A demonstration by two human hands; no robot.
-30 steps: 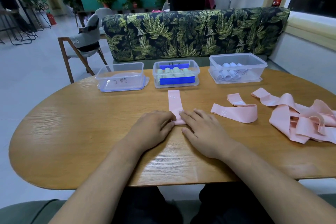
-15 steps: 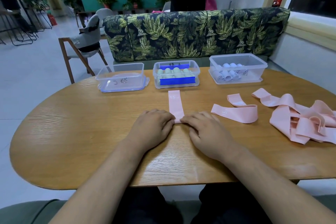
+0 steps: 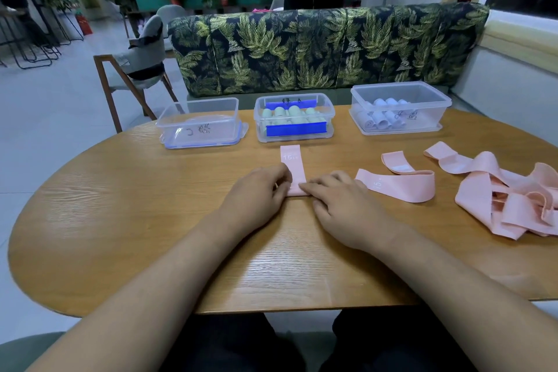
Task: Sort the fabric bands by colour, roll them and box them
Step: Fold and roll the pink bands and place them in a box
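At mid-table, before the middle box (image 3: 294,119), the band (image 3: 292,164) is laid flat lengthwise, its near end pinched by the curled fingers of left hand (image 3: 256,195) and right hand (image 3: 339,201). Judgement: the roll should be kept tight, edges aligned, and both sides advanced evenly.

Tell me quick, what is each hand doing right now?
Left hand: closed, fingers curled on the near end of the pink band.
Right hand: closed, pinching the same end.
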